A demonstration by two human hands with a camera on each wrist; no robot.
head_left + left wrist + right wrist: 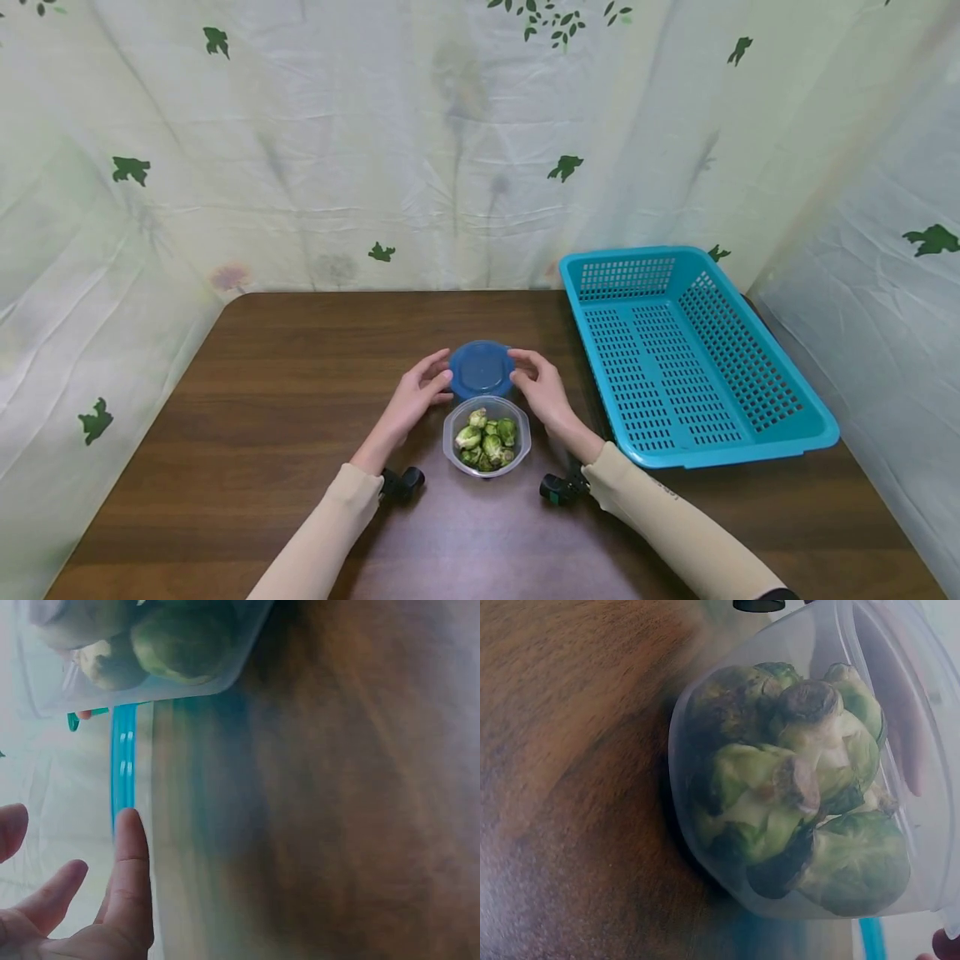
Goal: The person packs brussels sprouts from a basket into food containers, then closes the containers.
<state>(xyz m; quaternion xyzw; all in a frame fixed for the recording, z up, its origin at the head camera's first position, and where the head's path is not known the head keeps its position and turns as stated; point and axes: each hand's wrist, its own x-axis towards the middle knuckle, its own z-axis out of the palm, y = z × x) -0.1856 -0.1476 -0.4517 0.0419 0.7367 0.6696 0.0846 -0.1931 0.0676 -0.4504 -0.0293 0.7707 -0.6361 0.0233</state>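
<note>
A round blue lid is held level between both hands, just beyond a clear plastic container. My left hand grips its left edge with the fingertips. Against the opposite edge, my right hand holds it with fingers and thumb. Several Brussels sprouts lie in the uncovered container, which stands on the table. The left wrist view shows the lid edge-on at a fingertip, raised over the tabletop. In the right wrist view the container with its sprouts hides most of the right hand.
A large turquoise plastic basket with perforated walls stands on the right of the brown wooden table, close beside the right forearm. Pale curtains with green leaf shapes hang behind the table and along both sides.
</note>
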